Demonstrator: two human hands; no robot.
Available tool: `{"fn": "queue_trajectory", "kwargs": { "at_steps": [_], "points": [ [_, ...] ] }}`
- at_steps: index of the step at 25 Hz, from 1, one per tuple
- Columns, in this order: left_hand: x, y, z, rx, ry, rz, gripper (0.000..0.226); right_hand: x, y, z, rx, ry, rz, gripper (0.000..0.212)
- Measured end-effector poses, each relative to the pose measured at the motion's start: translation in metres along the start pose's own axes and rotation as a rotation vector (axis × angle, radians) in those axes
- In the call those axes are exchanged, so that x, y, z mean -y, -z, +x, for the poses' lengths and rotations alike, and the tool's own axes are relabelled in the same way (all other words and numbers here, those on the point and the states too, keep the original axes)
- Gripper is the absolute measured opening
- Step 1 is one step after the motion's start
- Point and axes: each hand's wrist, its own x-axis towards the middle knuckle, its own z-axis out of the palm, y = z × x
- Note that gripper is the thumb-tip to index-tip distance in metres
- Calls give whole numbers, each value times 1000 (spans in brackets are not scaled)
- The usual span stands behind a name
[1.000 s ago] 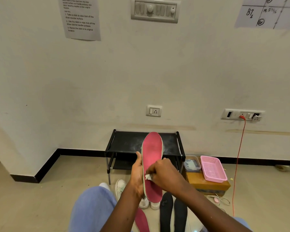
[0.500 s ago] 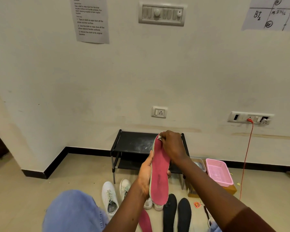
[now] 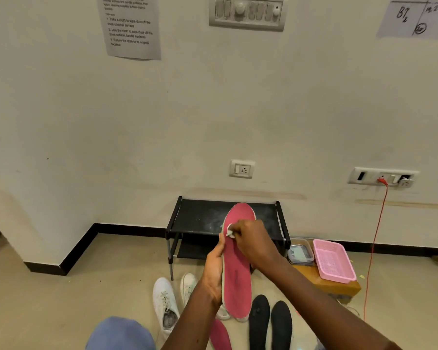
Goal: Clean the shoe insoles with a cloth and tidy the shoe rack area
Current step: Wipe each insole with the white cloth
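A pink insole [image 3: 237, 281] stands upright in front of me, toe end up. My left hand [image 3: 214, 271] grips its left edge near the middle. My right hand [image 3: 253, 242] pinches a small white cloth [image 3: 230, 231] and presses it on the upper part of the insole. A second pink insole [image 3: 220, 334] lies on the floor below, beside two black insoles [image 3: 269, 322]. Behind the hands the black shoe rack [image 3: 200, 218] stands against the wall.
White sneakers [image 3: 166, 304] lie on the floor left of my left arm. A pink basket [image 3: 333, 260] and a clear container [image 3: 300, 253] rest on a brown box [image 3: 334, 289] right of the rack. A red cable [image 3: 374, 248] hangs from the wall socket.
My right hand with the cloth slid down from the insole's toe tip to its upper part, after moving up from the middle before that. The left hand keeps its hold.
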Motion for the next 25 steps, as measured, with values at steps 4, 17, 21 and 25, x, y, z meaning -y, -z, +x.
{"fn": "queue_trajectory", "kwargs": {
  "at_steps": [4,17,21,25],
  "points": [
    [-6,6,8,-21,33,15,50,-10,-7,25,-112,-77,-32,26],
    [-7,23,34,-52,55,-45,52,-23,-33,37,-57,-69,-39,26],
    [-9,33,39,-88,42,-85,54,-21,-41,44,-40,-85,2,26],
    [-19,46,46,-98,4,-158,61,-5,-59,24,124,-35,75,26]
  ]
}}
